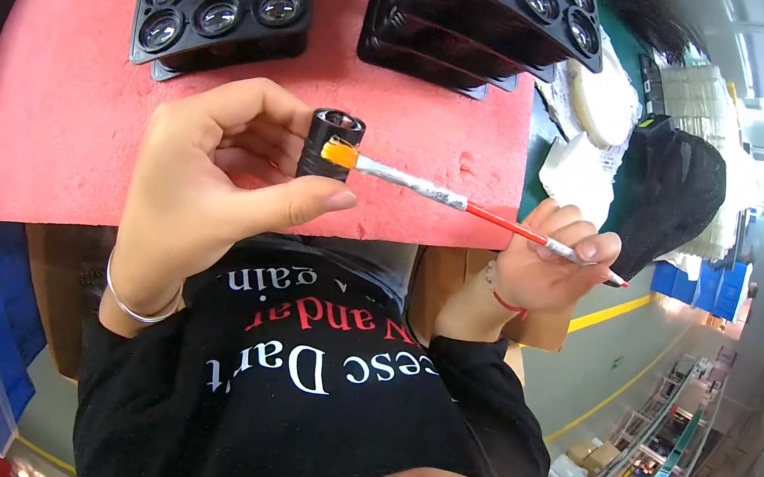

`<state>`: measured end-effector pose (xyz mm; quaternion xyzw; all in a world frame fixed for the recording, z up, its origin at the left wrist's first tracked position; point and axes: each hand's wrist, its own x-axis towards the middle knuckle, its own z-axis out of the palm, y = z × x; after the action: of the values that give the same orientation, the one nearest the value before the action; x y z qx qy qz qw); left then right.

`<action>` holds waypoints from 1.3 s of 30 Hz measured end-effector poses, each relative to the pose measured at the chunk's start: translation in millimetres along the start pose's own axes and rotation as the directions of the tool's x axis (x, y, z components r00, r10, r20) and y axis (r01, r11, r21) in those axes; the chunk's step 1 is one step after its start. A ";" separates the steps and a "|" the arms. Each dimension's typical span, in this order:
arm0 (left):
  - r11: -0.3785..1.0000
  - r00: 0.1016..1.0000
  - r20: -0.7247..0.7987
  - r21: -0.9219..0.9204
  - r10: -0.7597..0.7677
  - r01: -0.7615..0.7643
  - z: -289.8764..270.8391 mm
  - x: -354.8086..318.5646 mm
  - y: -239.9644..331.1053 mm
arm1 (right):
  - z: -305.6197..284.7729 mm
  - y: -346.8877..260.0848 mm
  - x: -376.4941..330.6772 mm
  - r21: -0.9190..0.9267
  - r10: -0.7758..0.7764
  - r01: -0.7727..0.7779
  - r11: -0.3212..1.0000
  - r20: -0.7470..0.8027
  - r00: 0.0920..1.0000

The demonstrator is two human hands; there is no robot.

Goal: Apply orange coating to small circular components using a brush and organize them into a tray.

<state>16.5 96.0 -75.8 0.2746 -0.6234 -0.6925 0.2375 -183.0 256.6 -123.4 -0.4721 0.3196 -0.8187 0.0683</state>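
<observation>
Gripping the black cylinder (pixel 313 152) upright in our left hand (pixel 181 169) above the pink surface (pixel 63 108), we had our right hand (pixel 549 270) pinching the red-handled brush (pixel 411 182) near its tail end, orange bristles (pixel 339 154) at the cylinder's side.

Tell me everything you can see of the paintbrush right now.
The paintbrush is long and thin, with short orange-yellow bristles, a wrinkled silvery section that looks like foil or tape, and a slim red handle with another silvery band near its end. The right hand grips it by that end. It slants slightly, bristles to the left and a little higher in the picture, touching the side of a small black cylinder.
</observation>
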 end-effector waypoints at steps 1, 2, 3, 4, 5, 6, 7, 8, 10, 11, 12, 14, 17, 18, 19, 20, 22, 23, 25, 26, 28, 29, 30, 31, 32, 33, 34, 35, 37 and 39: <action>1.000 1.000 0.009 -0.007 0.003 -0.003 0.6 -0.2 1.4 | 0.4 -0.1 0.3 -0.029 -0.008 0.008 1.000 0.008 1.000; 1.000 1.000 0.019 -0.014 0.007 -0.006 0.7 -0.5 2.3 | 0.5 -0.2 0.3 -0.058 -0.016 0.017 0.998 0.016 1.000; 1.000 1.000 0.018 -0.017 0.004 -0.004 0.3 -0.7 2.2 | -0.1 -0.4 -0.1 -0.059 -0.012 0.013 0.998 0.017 1.000; 0.999 1.000 0.023 -0.037 -0.009 0.009 -0.5 -1.5 2.4 | -0.4 -0.6 -0.2 -0.051 -0.011 0.012 0.999 0.020 1.000; 0.998 0.999 0.030 -0.055 -0.021 0.023 -1.1 -2.3 2.5 | -0.4 -0.6 -0.2 -0.044 -0.010 0.011 0.999 0.021 1.000; 0.998 0.999 0.027 -0.057 -0.022 0.023 -1.8 -2.9 2.3 | 0.3 -0.3 -0.1 -0.043 -0.007 0.008 0.999 0.024 1.000; 0.998 0.999 0.035 -0.058 0.001 0.001 -2.8 -2.7 1.5 | 1.0 0.1 -0.2 -0.040 -0.003 0.004 0.999 0.013 1.000; 0.998 0.999 0.043 -0.058 0.023 -0.021 -3.7 -2.6 1.0 | 1.4 0.3 -0.5 -0.038 0.000 0.000 0.999 0.003 1.000; 0.996 0.998 0.067 -0.089 0.008 -0.002 -5.5 -2.6 2.0 | 1.0 -0.2 -0.9 -0.035 0.004 -0.004 0.999 0.003 1.000; 0.993 0.996 0.092 -0.117 -0.006 0.017 -6.2 -2.6 2.6 | 0.9 -0.6 -0.7 -0.032 0.008 -0.008 0.999 0.002 1.000; 0.993 0.996 0.092 -0.117 -0.005 0.016 -6.6 -2.6 2.7 | 1.0 -0.7 -0.4 -0.032 0.007 -0.007 0.999 0.003 1.000; 0.988 0.993 0.117 -0.151 -0.027 0.045 -7.7 -3.6 3.1 | 1.6 -0.8 0.0 -0.016 0.007 -0.008 1.000 -0.006 1.000; 0.983 0.991 0.133 -0.180 -0.006 0.030 -9.1 -3.9 0.9 | -0.3 -1.3 -1.0 -0.003 0.014 -0.014 1.000 -0.008 1.000; 0.983 0.991 0.132 -0.180 -0.005 0.029 -9.4 -3.9 0.8 | -0.5 -1.1 -0.8 -0.002 0.013 -0.013 1.000 -0.007 1.000; 0.981 0.990 0.137 -0.190 -0.008 0.035 -9.4 -3.6 0.9 | -0.7 -1.5 -0.6 -0.016 0.008 -0.008 1.000 -0.010 1.000; 0.979 0.990 0.143 -0.200 -0.012 0.040 -9.4 -3.3 1.0 | -0.9 -2.1 -0.5 -0.029 0.003 -0.004 1.000 -0.013 1.000; 0.983 0.990 0.140 -0.184 0.006 0.020 -10.0 -3.2 -1.0 | -1.0 -2.8 -0.5 -0.044 0.004 -0.005 0.999 -0.015 1.000; 0.986 0.991 0.135 -0.167 0.022 0.001 -10.3 -3.4 -1.8 | -0.7 -2.9 -0.5 -0.057 0.006 -0.007 0.998 -0.017 1.000; 0.992 0.995 0.096 -0.129 0.021 -0.009 -7.9 -2.9 -1.2 | 0.4 -1.8 -1.0 -0.063 0.001 -0.004 0.998 -0.044 0.999; 0.996 0.998 0.057 -0.090 0.021 -0.015 -6.3 -2.4 -0.9 | 0.8 -1.0 -1.2 -0.070 -0.003 -0.002 0.998 -0.072 0.997; 0.994 0.994 0.016 -0.015 0.110 -0.110 -2.9 -0.2 -4.1 | 2.1 -1.3 -0.8 -0.081 -0.012 0.004 0.997 -0.091 0.996; 0.977 0.979 -0.016 0.062 0.203 -0.202 -2.1 0.8 -6.0 | 2.8 -1.8 -0.8 -0.095 -0.023 0.013 0.995 -0.108 0.994; 0.977 0.979 -0.016 0.062 0.203 -0.202 -2.3 1.7 -7.0 | 3.0 -2.0 -1.1 -0.095 -0.023 0.013 0.995 -0.109 0.994; 0.961 0.967 -0.026 0.128 0.252 -0.247 -2.3 3.1 -8.2 | 2.5 -1.9 -1.3 -0.081 -0.023 0.015 0.997 -0.104 0.994; 0.938 0.953 -0.032 0.193 0.300 -0.289 -2.1 3.9 -9.2 | 1.8 -1.9 -1.5 -0.067 -0.022 0.016 0.998 -0.099 0.995; 0.938 0.953 -0.030 0.193 0.300 -0.289 -1.5 4.1 -10.1 | 0.7 -1.6 -1.9 -0.067 -0.023 0.017 0.998 -0.100 0.995; 0.938 0.952 -0.035 0.186 0.304 -0.293 -1.0 4.2 -10.9 | -0.6 -1.0 -2.3 -0.065 -0.033 0.030 0.997 -0.056 0.998; 0.938 0.951 -0.039 0.179 0.308 -0.296 -0.5 4.4 -11.5 | -1.5 -0.4 -2.3 -0.063 -0.044 0.043 0.997 -0.013 0.999; 0.948 0.957 -0.051 0.161 0.287 -0.276 0.9 4.6 -12.1 | -1.4 1.3 -1.3 -0.083 -0.057 0.057 0.995 0.010 0.998; 0.956 0.962 -0.063 0.144 0.266 -0.255 2.2 4.1 -11.6 | -1.5 1.2 -1.7 -0.103 -0.069 0.072 0.992 0.032 0.997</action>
<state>12.2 96.2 -87.4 0.2332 -0.6892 -0.5999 0.3329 -183.6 257.1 -125.8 -0.4978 0.3439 -0.7960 0.0194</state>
